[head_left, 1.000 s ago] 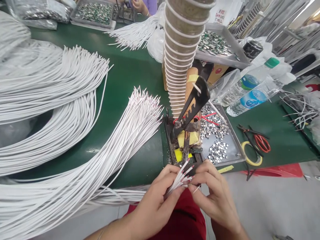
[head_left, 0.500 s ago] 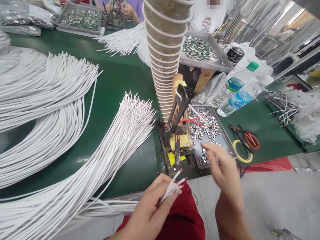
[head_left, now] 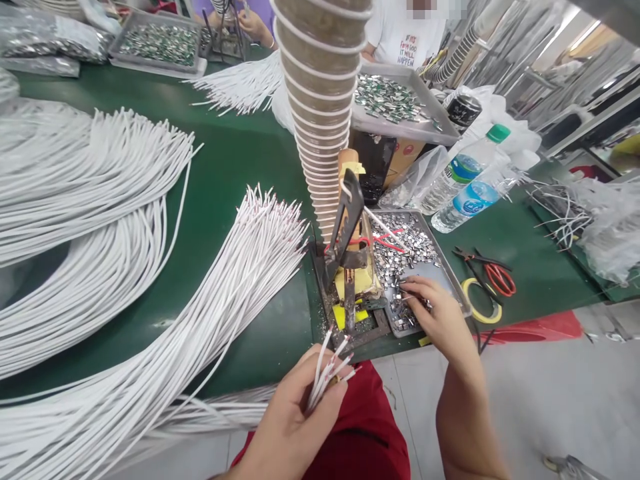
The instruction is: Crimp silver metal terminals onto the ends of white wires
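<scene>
My left hand is closed around several white cables, whose reddish wire tips stick up past the thumb. My right hand is over a grey metal tray, fingers stretched out and slightly apart, the fingertips among small shiny metal connectors. Whether a connector touches them I cannot tell. Between the hands stands a soldering fixture with a black upright clamp, and yellow pads lie at its base. To its left lies a large bundle of white cables with reddish ends.
A ribbed hose comes down behind the fixture. More white cables cover the left side. Right of the tray are water bottles, pliers and a yellow tape roll. Across the green table, co-workers sit near trays of green-and-silver parts.
My right hand has moved forward and left, down into the connectors in the tray. The cables in my left hand have spread apart and stand more upright.
</scene>
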`<state>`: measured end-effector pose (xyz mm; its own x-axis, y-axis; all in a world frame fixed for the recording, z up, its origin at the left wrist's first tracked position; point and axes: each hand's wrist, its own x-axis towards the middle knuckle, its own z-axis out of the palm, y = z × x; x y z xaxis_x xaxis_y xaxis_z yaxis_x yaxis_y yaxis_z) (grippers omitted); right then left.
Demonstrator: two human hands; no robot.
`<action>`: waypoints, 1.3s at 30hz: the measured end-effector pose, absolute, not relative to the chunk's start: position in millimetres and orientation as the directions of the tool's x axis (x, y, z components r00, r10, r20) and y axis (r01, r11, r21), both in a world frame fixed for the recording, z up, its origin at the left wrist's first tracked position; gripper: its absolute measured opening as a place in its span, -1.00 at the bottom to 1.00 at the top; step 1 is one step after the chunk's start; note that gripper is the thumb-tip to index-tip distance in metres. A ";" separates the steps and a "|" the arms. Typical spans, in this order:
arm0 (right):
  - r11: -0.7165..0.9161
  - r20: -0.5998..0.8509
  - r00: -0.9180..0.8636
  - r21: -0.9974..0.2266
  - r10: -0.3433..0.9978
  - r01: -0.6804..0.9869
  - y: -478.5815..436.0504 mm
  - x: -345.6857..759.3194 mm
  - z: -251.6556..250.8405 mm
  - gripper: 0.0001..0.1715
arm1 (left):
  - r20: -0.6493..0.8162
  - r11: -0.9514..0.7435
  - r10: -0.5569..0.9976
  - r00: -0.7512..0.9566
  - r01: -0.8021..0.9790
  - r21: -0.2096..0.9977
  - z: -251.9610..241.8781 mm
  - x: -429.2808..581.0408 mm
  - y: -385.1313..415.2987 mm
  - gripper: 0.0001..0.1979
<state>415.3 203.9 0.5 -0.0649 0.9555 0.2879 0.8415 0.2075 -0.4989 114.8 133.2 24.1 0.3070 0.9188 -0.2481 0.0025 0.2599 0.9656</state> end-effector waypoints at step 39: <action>0.513 0.556 -0.166 -0.556 0.814 0.653 139.8 316.6 21.8 -0.76 | -0.389 0.444 0.890 0.238 -0.264 0.856 33.5 126.2 158.0 -0.84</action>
